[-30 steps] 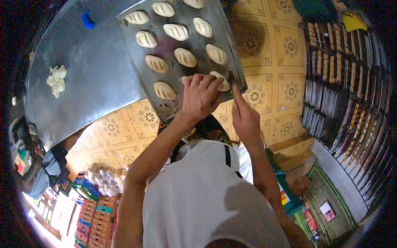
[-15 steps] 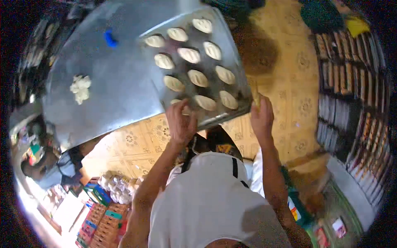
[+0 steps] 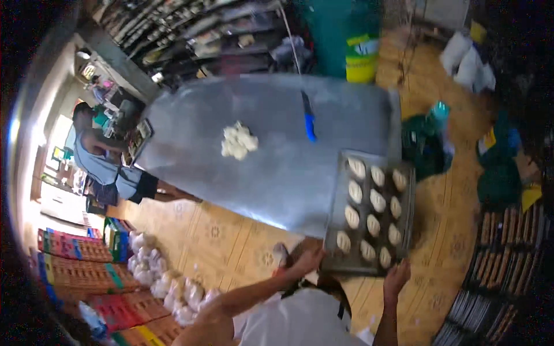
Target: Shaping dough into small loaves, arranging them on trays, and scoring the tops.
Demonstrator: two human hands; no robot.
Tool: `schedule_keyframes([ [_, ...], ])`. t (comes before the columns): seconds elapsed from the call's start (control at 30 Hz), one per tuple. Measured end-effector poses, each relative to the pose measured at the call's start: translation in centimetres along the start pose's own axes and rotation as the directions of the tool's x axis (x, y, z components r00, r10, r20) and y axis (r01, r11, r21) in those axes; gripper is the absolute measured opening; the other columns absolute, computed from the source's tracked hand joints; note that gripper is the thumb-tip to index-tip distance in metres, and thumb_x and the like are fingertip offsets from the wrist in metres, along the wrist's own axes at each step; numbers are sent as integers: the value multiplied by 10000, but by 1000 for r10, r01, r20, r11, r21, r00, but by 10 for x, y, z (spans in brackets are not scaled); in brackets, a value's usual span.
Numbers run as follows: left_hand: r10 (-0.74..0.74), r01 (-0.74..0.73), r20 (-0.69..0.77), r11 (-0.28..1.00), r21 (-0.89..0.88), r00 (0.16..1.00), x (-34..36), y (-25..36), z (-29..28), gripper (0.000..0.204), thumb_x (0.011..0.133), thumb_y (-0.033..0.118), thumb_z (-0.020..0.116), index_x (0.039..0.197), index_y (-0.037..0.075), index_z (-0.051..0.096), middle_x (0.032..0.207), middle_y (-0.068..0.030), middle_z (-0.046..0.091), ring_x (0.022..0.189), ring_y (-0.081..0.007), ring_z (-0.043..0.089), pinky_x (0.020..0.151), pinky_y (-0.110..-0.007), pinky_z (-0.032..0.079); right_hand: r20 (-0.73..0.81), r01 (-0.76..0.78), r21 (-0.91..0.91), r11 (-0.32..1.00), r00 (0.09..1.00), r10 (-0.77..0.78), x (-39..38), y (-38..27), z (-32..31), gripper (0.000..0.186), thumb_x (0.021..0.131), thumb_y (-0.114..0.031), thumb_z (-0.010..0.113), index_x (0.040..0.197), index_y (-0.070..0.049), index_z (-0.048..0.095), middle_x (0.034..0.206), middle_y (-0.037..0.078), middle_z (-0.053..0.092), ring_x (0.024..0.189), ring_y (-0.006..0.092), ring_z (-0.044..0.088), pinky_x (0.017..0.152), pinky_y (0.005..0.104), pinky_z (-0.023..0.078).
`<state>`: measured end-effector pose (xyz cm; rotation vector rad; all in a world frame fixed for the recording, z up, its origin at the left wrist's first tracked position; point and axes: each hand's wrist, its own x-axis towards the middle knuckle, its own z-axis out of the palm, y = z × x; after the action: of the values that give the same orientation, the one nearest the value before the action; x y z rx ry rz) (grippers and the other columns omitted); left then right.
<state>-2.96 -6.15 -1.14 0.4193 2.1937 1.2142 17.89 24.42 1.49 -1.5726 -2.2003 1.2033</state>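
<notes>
A dark metal baking tray carries rows of oval dough pieces with slits scored on top. Its far part lies over the right end of a metal-topped table, and its near edge juts out toward me. My left hand is closed on the near left corner. At the near right corner, my right hand has its fingers curled against the rim. A blue-handled knife lies on the table beyond the tray. Left of it sits a cluster of pale dough lumps.
Racks of loaded trays stand at the right. A person works at the table's far left. Crates and white bags line the floor at the lower left. A yellow bucket stands behind the table.
The view has swung, showing more of the room and table. My left hand has moved from over a near-left dough piece to the tray's corner. My right hand stays by the right corner.
</notes>
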Motion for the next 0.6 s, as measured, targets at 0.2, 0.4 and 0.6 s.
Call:
schedule_keyframes([
  [0.2,-64,109,140,932,-345,988,34,3,-56,514,1078,437,547,1451,83,552,1203,-164,681,1118,-261,649,887,-420,550,-121,-3,86,996,993,13,14,-55,11,593,1080,-433,572,1460,23,545,1170,132,688,979,268,615,900,456,477],
  [0.4,134,131,369,781,-610,920,32,100,-185,796,1041,309,682,1656,65,239,1539,-136,504,1363,-259,509,1155,-401,414,-314,51,240,969,949,28,37,-103,56,587,1045,-418,641,1409,37,570,1239,172,678,1049,284,617,948,436,481],
  [0.6,172,229,370,534,-814,913,29,131,-252,841,1039,247,680,1681,83,163,1539,-130,504,1381,-255,503,1193,-386,387,-498,254,398,882,867,-25,64,-114,87,560,1036,-390,659,1373,52,586,1252,193,678,1091,277,625,953,438,481],
])
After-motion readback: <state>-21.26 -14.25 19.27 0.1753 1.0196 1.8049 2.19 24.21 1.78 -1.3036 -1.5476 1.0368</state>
